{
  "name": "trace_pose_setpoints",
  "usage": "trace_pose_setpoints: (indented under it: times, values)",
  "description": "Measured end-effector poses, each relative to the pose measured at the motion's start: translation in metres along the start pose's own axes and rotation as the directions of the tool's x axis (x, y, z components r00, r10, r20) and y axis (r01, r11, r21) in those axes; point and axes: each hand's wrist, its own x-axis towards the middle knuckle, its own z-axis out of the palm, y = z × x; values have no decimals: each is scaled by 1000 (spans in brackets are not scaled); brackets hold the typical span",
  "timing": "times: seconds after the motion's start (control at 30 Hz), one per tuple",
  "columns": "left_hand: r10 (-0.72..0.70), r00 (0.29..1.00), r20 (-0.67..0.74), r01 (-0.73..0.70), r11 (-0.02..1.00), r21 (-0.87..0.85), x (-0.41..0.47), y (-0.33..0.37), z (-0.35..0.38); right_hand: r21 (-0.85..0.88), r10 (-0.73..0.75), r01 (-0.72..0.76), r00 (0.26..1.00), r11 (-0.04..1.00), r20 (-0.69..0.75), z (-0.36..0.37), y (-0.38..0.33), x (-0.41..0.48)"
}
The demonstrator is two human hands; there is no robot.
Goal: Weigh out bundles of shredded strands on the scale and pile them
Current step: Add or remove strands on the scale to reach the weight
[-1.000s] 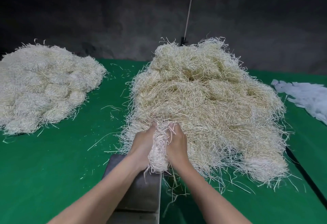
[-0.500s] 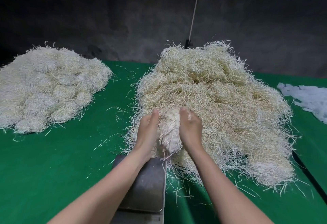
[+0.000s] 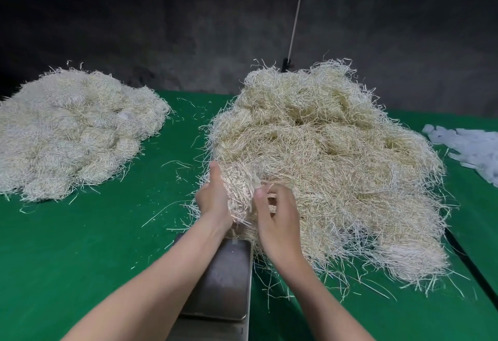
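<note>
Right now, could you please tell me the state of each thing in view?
left hand: holds the bundle, lifted off the scale pan.
right hand: fingers curled beside the bundle, grip unclear.
scale pan: no bundle on it.
big heap: loose, tangled.
left pile: bundles heaped, untouched.
</note>
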Motion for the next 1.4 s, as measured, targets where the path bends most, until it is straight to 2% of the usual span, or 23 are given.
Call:
trace_pose_setpoints:
  times: [0.07,0.13,0.2,0.27,0.3,0.37,0.43,0.5,0.57,0.63,0.7,0.8,0.87,0.9,0.97,1.03,1.1,1.17,1.23,1.27,1.3,1.37,1.4]
  values:
    - [47,999,14,-48,997,63,-3,-7,0,4,-69,70,993,998,-97,3,-4,-2]
    - [81,989,120,-105,972,212,-19,-18,4,-56,-131,126,987,990,-98,6,-10,6]
    - [38,974,225,-103,953,284,-32,-26,8,-3,-33,33,993,999,-113,0,-10,26]
    - [-70,961,269,16,980,200,-33,-21,8,167,88,-66,988,984,-130,-1,-9,39]
    - [-85,958,274,40,985,167,-29,-15,8,192,101,-73,985,979,-142,4,-10,36]
    - [11,972,236,-42,991,128,-18,0,8,89,31,-18,988,996,-151,20,-15,20]
    - [38,985,169,-65,986,156,-20,1,7,26,6,-4,997,1000,-77,23,-15,18]
    - [-30,975,218,-14,981,194,-30,-10,7,132,129,-126,992,983,-12,9,-10,35]
    - [-57,969,242,-2,972,236,-36,-10,10,225,175,-155,982,962,-72,0,-9,39]
    - [49,973,226,-104,965,242,-30,0,13,218,149,-116,979,969,-138,10,-15,24]
    - [144,968,206,-186,962,201,-23,4,13,187,114,-89,986,978,-123,20,-17,9]
    - [51,966,254,-123,953,277,-30,-13,9,289,237,-211,970,934,-58,8,-5,23]
    - [-7,960,280,-97,930,356,-35,-16,9,293,240,-205,967,934,-88,0,-2,28]
    - [-4,956,292,-99,936,338,-34,-12,9,277,227,-193,969,941,-96,-1,-3,29]
    - [79,956,281,-161,946,281,-29,1,6,313,248,-217,967,925,-62,-6,-6,31]
    - [245,936,253,-323,883,340,-23,8,2,422,265,-249,964,872,21,-10,-6,33]
    - [373,887,272,-455,807,377,-26,10,2,366,160,-203,976,908,144,-6,-13,29]
    - [308,894,325,-413,847,334,-32,13,5,224,81,-134,970,965,230,4,-20,19]
    - [71,914,400,-179,954,240,-43,15,4,229,154,-182,979,956,135,5,-21,24]
    - [32,909,416,-134,967,217,-46,12,0,246,226,-237,971,940,74,1,-17,33]
    - [99,909,405,-214,945,248,-47,6,-5,239,297,-292,955,926,16,-4,-11,41]
    - [331,863,381,-476,787,392,-52,-10,-14,203,340,-321,938,925,-64,-9,-6,48]
    - [353,862,363,-490,762,423,-57,-18,-14,213,334,-308,938,927,-96,-5,-7,48]
